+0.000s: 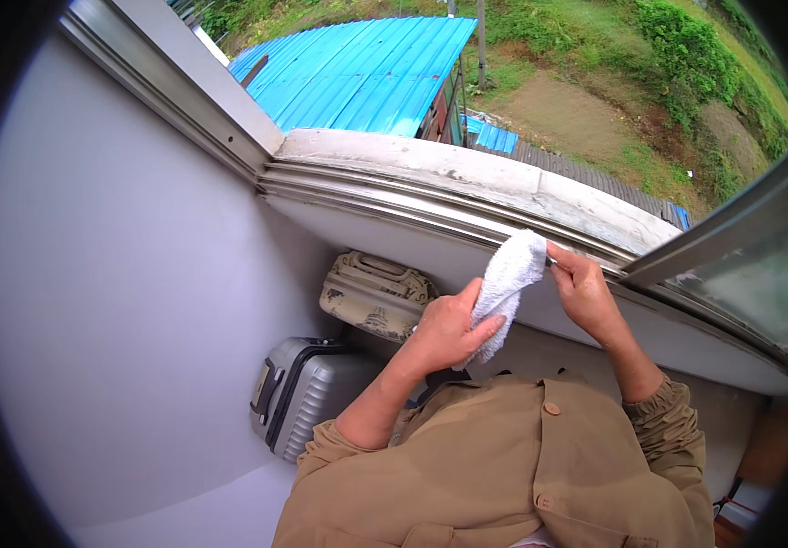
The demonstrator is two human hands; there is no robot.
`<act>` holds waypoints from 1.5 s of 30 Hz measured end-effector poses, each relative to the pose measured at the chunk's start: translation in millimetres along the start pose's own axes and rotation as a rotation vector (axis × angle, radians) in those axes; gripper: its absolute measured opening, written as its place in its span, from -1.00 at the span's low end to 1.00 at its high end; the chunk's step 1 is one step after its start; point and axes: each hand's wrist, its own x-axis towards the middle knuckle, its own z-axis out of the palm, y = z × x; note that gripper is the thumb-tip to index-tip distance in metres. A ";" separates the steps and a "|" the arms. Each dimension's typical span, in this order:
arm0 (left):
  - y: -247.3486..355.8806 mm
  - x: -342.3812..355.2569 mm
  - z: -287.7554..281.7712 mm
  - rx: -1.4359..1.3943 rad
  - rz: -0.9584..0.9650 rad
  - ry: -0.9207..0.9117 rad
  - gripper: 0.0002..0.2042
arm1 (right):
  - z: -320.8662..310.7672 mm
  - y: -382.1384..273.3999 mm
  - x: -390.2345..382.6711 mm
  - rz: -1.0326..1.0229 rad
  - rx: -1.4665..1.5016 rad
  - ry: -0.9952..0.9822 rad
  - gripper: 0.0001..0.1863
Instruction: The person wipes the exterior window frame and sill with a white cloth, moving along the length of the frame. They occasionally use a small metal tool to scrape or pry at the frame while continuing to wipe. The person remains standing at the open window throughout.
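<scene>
Left hand (449, 331) grasps white terry cloth (514, 272); curled right hand (588, 290) meets it, grip unclear. Cream hard-shell suitcase (357, 297) bears print.

The cloth (513, 274) at centre is white, the jacket (467, 457) below brown. Left of centre, the lower suitcase (332, 393) is grey, the upper suitcase (367, 306) cream with dark print. The roof (357, 73) up top is blue.

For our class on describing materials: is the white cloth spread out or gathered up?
Gathered up: the white cloth forms a narrow bundle in the left hand, its top by the right hand.
</scene>
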 end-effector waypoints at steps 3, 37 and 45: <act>-24.5 2.2 -33.9 0.018 -0.055 0.151 -0.67 | 36.8 -14.3 32.7 0.031 -0.041 -0.090 -0.63; -142.5 65.2 -195.7 0.385 -0.268 0.392 -0.69 | 148.3 -73.6 183.3 -0.136 0.018 -0.250 -0.71; -140.1 72.2 -220.5 -0.716 -0.261 0.333 -0.48 | 175.3 -87.8 174.3 0.012 0.240 -0.260 -0.60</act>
